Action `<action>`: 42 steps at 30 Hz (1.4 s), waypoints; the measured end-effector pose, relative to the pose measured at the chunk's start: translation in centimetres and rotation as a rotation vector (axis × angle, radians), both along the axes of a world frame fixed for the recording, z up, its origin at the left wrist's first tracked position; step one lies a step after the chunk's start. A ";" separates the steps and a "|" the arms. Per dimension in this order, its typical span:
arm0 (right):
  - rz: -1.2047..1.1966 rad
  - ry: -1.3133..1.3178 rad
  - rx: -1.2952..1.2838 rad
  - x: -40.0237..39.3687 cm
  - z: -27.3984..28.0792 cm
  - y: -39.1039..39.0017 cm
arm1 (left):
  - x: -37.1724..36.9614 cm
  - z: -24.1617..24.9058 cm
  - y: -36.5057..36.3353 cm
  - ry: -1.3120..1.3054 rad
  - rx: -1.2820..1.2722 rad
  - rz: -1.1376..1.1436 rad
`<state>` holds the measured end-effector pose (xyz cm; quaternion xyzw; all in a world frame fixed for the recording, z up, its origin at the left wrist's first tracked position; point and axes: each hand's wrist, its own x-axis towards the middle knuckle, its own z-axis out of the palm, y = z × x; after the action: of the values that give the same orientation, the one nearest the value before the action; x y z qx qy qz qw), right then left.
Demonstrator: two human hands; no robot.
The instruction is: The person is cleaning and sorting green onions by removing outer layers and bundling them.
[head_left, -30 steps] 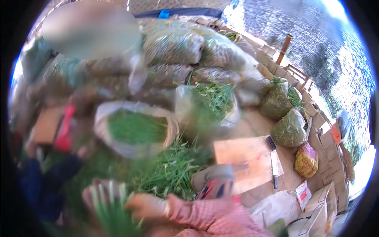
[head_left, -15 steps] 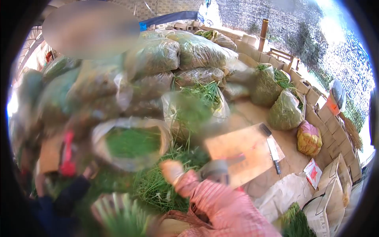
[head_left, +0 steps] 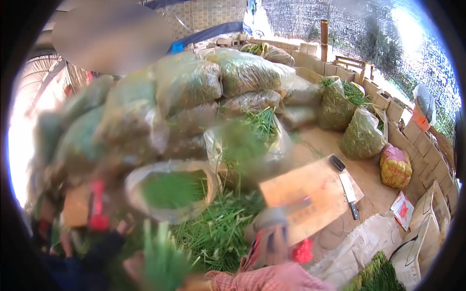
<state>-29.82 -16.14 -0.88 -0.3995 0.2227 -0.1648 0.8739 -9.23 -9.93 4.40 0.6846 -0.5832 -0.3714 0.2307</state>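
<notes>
At the bottom, my left hand (head_left: 133, 266) closes round a bunch of green leafy stalks (head_left: 165, 254), which is blurred by motion. My right hand (head_left: 194, 282), at the end of a pink checked sleeve, is low against the right side of the bunch; its fingers are smeared and partly cut off by the frame edge. Just beyond lies a loose heap of green stalks (head_left: 218, 228). Behind the heap stands an open pale sack (head_left: 211, 186) with chopped-looking greens (head_left: 172, 189) in it.
A wooden board (head_left: 296, 194) lies right of the heap, with a black-handled knife (head_left: 348, 189) on it. Stuffed bags (head_left: 189, 82) are piled behind. A person's dark sleeve (head_left: 99, 250) is at lower left. A red bag (head_left: 303, 250) sits below the board; more bags (head_left: 361, 133) line the wall.
My right hand has moved from over the heap down and left to the bunch. The bunch now stands more upright. The view has shifted, and the surroundings appear farther right and lower.
</notes>
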 end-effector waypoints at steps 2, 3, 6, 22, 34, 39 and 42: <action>-0.077 -0.170 0.092 -0.2 -0.2 -0.1 | -1.1 0.2 -2.3 -0.369 -0.120 -0.095; -0.103 -0.195 0.110 -0.4 -0.3 -0.4 | -1.7 0.9 -3.2 -0.483 -0.111 -0.127; -0.196 -0.211 0.106 -1.9 -0.5 -2.0 | -5.2 4.2 -6.6 -0.719 -0.138 -0.261; -0.638 -0.878 0.161 -10.1 4.6 -8.4 | -20.3 11.0 -11.7 -1.289 -0.831 -0.378; -0.755 -0.443 0.076 -18.2 6.6 -4.5 | -15.1 6.8 -10.5 0.367 0.063 -1.175; -0.602 -0.284 -0.055 -19.4 6.9 -2.7 | -7.8 0.9 -13.6 0.961 0.100 -0.398; -0.580 -0.223 0.010 -18.0 7.9 -1.8 | -10.1 1.2 -13.1 1.130 0.146 -0.192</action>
<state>-47.83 -17.91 7.04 -0.2943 0.2308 -0.4490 0.8115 -19.35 -23.08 5.57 0.3384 -0.4018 -0.7379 0.4236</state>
